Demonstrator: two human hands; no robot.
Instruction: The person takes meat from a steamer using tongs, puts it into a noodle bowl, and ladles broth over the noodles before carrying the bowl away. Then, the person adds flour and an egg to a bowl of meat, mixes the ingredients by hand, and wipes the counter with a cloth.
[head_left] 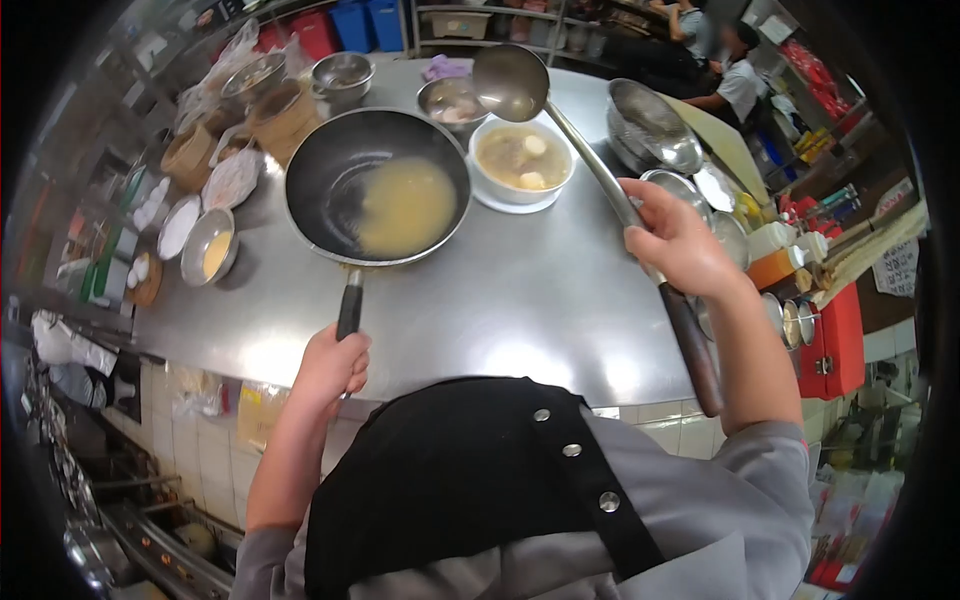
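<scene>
My left hand (pixel 335 362) is wrapped round the handle of a black frying pan (pixel 325 185). Cloudy yellowish broth (pixel 408 205) lies in the right part of the pan. In my right hand (pixel 682 238) is a long-handled metal ladle (pixel 511 84), gripped partway along its shaft, with the dark wooden end pointing back toward me. The ladle's bowl hangs above and behind a white soup bowl (pixel 482 176), which stands on a white plate (pixel 515 206). Broth and a few pale round pieces fill that bowl. Whether liquid is in the ladle I cannot tell.
The steel table (pixel 480 310) carries a metal bowl of yellow liquid (pixel 211 247) and bamboo baskets (pixel 283 120) at the left. Metal bowls (pixel 655 130) and sauce bottles (pixel 775 268) line the right side, near a red box (pixel 832 345). Another person (pixel 738 88) is at the far right.
</scene>
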